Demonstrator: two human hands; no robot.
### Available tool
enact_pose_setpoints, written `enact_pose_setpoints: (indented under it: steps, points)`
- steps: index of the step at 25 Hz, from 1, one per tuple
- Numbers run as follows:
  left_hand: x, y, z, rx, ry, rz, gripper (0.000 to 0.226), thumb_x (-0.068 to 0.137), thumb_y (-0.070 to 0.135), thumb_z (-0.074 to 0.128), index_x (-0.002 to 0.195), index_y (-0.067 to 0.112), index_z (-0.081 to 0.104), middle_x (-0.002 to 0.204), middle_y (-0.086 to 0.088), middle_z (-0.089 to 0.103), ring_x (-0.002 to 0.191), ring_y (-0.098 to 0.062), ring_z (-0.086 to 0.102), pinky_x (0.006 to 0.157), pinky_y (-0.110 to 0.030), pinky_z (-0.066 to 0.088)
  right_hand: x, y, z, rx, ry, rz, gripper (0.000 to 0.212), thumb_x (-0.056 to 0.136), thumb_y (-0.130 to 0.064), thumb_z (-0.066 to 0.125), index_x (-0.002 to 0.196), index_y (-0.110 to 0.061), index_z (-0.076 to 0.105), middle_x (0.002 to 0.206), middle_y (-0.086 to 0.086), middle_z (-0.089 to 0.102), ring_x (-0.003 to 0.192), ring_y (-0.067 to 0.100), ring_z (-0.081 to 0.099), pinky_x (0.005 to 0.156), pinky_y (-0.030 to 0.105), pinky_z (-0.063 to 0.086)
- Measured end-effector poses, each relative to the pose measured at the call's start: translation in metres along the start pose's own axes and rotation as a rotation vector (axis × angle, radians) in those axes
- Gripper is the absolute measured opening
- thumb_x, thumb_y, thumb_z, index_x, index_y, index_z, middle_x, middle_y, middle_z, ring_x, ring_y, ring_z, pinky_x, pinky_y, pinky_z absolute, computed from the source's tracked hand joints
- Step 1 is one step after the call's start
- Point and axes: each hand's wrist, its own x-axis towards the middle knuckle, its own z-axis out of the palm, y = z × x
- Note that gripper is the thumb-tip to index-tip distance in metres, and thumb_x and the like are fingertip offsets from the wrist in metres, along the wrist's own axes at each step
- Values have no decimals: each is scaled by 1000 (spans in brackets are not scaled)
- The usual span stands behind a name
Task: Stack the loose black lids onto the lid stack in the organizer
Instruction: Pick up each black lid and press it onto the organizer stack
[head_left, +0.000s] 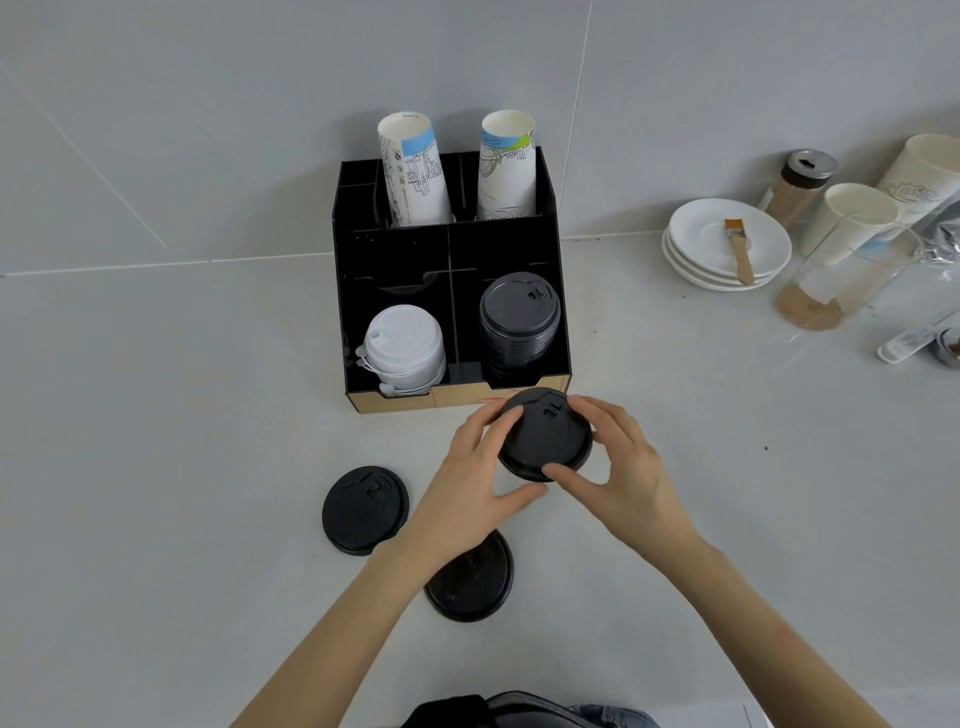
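A black lid (544, 434) is held just in front of the organizer (395, 249), with my left hand (475, 475) gripping its left edge and my right hand (621, 467) gripping its right and near edge. It may be more than one lid thick; I cannot tell. The black lid stack (519, 322) stands in the organizer's front right compartment. Two loose black lids lie on the counter: one (365, 510) to the left of my left wrist, one (475, 579) partly hidden under my left forearm.
A stack of white lids (405, 345) fills the front left compartment; two paper cup stacks (413, 171) stand in the back. To the right are white saucers (727, 249) with a brush, paper cups (852, 221), a shaker jar (800, 182) and a glass (831, 286).
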Motion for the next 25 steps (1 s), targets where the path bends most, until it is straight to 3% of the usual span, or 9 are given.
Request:
enact_pose_setpoints:
  steps: [5, 8, 13, 20, 25]
  points:
    - [10, 4, -9, -58, 85, -43, 69, 76, 34, 65, 133, 18, 29, 143, -3, 28, 130, -15, 29, 107, -27, 29, 12, -10, 1, 24, 19, -38, 52, 78, -24, 65, 125, -13, 45, 129, 3, 48, 117, 17, 44, 98, 29, 40]
    - [15, 3, -11, -32, 82, -47, 68, 77, 32, 64, 133, 17, 29, 144, -4, 27, 131, -16, 29, 106, -25, 27, 16, -13, 2, 45, 59, -34, 46, 80, -17, 64, 122, -10, 47, 126, 6, 50, 114, 21, 48, 98, 35, 44]
    - [26, 1, -24, -29, 70, -27, 72, 73, 32, 68, 132, 13, 31, 140, -5, 32, 128, -17, 33, 107, -29, 31, 24, -16, -4, 24, 14, -52, 50, 77, -18, 68, 122, -10, 49, 127, 8, 49, 112, 24, 50, 98, 37, 45]
    - [65, -2, -52, 123, 37, 40, 73, 72, 34, 68, 132, 17, 31, 142, -1, 32, 127, -16, 22, 98, -16, 13, 57, -20, -15, -42, 13, -61, 45, 78, -14, 66, 119, -8, 51, 125, 11, 48, 111, 25, 51, 96, 33, 44]
    - [98, -2, -64, 140, 5, 60, 71, 75, 31, 66, 133, 16, 30, 147, -2, 27, 130, -21, 19, 101, -20, 12, 87, -21, -18, -75, 45, -32, 41, 78, -17, 65, 116, -11, 51, 123, 9, 47, 112, 24, 49, 92, 27, 39]
